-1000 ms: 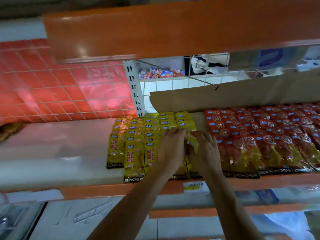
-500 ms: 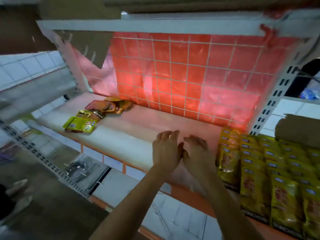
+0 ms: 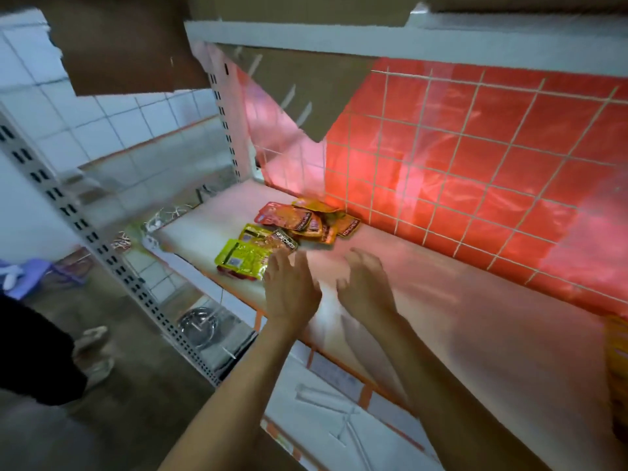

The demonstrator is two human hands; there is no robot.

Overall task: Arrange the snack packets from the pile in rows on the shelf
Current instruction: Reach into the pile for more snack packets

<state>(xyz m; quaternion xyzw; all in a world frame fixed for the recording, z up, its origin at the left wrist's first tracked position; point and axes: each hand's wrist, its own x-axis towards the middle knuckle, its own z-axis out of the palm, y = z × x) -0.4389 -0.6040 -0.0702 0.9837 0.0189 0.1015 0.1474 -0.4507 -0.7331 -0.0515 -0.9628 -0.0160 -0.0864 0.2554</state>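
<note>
A small pile of snack packets lies at the far left of the white shelf (image 3: 441, 321): yellow-green packets (image 3: 243, 258) in front, red and orange packets (image 3: 299, 220) behind them near the red tiled back wall. My left hand (image 3: 290, 288) hovers just right of the yellow-green packets, fingers straight and empty. Beside it, my right hand (image 3: 365, 283) is over the bare shelf, fingers loosely curled and holding nothing. A sliver of the arranged yellow rows (image 3: 616, 368) shows at the right edge.
A perforated metal upright (image 3: 102, 246) stands left of the shelf, with a metal bowl (image 3: 198, 326) on the floor below. Another person's feet (image 3: 95, 351) stand at the left. Cardboard (image 3: 129, 45) hangs overhead. A lower shelf (image 3: 339, 419) sits under my arms.
My view swung left from the arranged yellow and red rows to the pile. Both hands left the rows and moved left along the shelf, now close to the loose packets.
</note>
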